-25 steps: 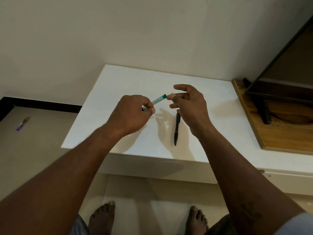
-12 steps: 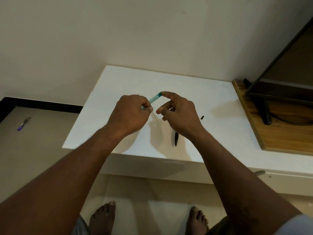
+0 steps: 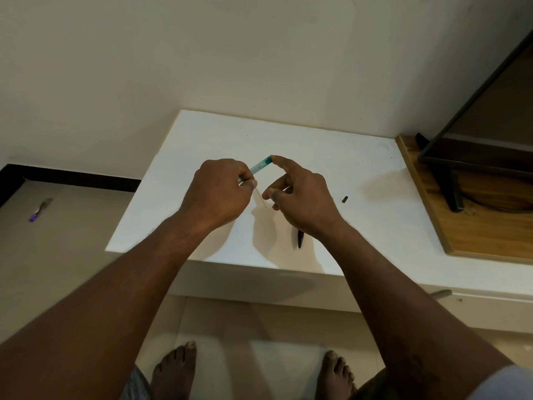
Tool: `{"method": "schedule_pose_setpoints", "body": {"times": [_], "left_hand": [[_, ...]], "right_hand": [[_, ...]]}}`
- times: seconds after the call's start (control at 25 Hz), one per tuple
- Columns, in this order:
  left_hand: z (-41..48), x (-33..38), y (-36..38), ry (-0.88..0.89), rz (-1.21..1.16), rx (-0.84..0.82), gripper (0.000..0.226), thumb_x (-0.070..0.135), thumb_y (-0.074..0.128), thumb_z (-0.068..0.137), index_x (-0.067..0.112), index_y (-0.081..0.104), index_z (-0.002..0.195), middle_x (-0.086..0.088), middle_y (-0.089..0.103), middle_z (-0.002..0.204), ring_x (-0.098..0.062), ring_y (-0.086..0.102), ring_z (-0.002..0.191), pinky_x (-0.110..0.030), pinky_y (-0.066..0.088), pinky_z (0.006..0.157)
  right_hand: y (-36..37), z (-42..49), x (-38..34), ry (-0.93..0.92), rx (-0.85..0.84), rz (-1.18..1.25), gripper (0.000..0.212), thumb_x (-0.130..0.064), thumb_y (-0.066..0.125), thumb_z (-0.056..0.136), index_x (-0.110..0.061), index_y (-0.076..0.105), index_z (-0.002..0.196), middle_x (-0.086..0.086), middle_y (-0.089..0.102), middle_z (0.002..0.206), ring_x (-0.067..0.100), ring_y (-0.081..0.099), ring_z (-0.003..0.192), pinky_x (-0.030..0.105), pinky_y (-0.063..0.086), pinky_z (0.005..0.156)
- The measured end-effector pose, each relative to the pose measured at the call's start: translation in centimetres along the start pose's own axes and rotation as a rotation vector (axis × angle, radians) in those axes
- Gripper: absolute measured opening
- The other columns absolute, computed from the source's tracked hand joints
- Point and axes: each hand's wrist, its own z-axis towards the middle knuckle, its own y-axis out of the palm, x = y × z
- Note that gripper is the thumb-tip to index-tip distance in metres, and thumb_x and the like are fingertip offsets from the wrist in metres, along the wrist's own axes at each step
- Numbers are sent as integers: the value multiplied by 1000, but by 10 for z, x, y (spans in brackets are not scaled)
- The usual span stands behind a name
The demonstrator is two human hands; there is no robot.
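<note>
Thing in hand: a slim see-through tube (image 3: 259,168) with a teal end, held in the air over the middle of the white table (image 3: 317,145) and slanting up toward 2 o'clock.
Thin rod: a hair-fine stem (image 3: 261,198) pokes out under the grip, pointing to 5 o'clock.
Left hand (image 3: 219,192): fingers curled tight round the tube's lower end, thumb pressed on it.
Right hand (image 3: 302,197): the index fingertip (image 3: 275,159) rests on the teal end. Thumb and other fingers are bent in close beside the stem, and I can't tell if they touch it.
Handling: looks very light, with a stiff but smooth, slippery barrel. The stem would likely bend or snap, so grip the barrel mid-length, not the stem.
Writing: there's a pale printed label on the barrel, too small to read.
Nearby: a black pen (image 3: 300,239) at 5 o'clock under the right wrist, and a small black piece (image 3: 345,199) at 3 o'clock.
</note>
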Motion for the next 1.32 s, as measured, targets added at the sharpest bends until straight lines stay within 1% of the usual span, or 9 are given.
{"method": "schedule_pose_setpoints", "body": {"times": [0.16,0.24,0.4,0.52,0.68,0.88,1.04,1.2,1.32], "left_hand": [[-1,3,-2,-7,-6,-45,20,32,70,95,16,79,103,-6,79,97,-20,72,81,-25,50,70],[-2,4,-3,-33,-72,-104,17,32,71,94,18,79,99,0,79,90,-17,74,77,-25,53,69],[-5,8,-5,-63,-250,-268,6,30,75,91,26,78,87,15,75,75,0,74,64,-24,54,67],[-5,8,-5,-94,-318,-311,5,27,75,92,23,77,91,10,77,82,-3,76,64,-22,59,66],[-1,5,-13,-195,-377,-311,5,21,71,90,21,76,89,9,77,97,-9,77,67,-27,58,60],[1,-6,-25,-229,-326,-294,12,23,66,87,19,77,86,4,79,86,-10,77,69,-30,58,60],[0,-7,-26,-235,-299,-284,14,24,65,86,17,77,83,2,79,88,-11,77,70,-35,63,67],[-1,-5,-27,-244,-289,-290,15,22,64,88,15,76,84,1,79,91,-13,77,73,-36,63,70],[-1,-1,-27,-236,-283,-290,16,22,62,90,14,76,86,-1,78,92,-15,77,75,-40,64,73]], "right_hand": [[-4,3,-1,25,76,36,49,-20,70,96,-27,61,144,-11,79,96,14,75,88,40,60,92],[-6,3,-1,86,117,87,42,-26,71,97,-27,64,138,-10,78,99,13,76,87,34,59,87],[-12,5,-1,271,91,445,20,-23,73,96,-20,73,116,-3,83,98,12,79,79,30,53,76],[-12,7,-2,330,102,577,19,-22,75,95,-19,70,113,-1,84,96,13,80,79,30,53,73],[-9,12,4,361,248,454,16,-23,80,93,-19,66,101,3,81,92,11,78,68,28,60,63],[5,16,8,289,151,259,6,-21,81,91,-22,75,91,1,80,81,8,74,57,23,62,62],[18,19,7,249,118,195,4,-23,81,90,-25,77,91,-4,78,78,10,76,62,36,67,75],[18,22,11,196,138,44,12,-26,76,93,-21,78,104,-4,79,95,20,78,86,42,61,90],[8,21,7,190,151,64,7,-27,75,94,-21,78,96,-5,79,89,18,78,81,39,63,85]]}}
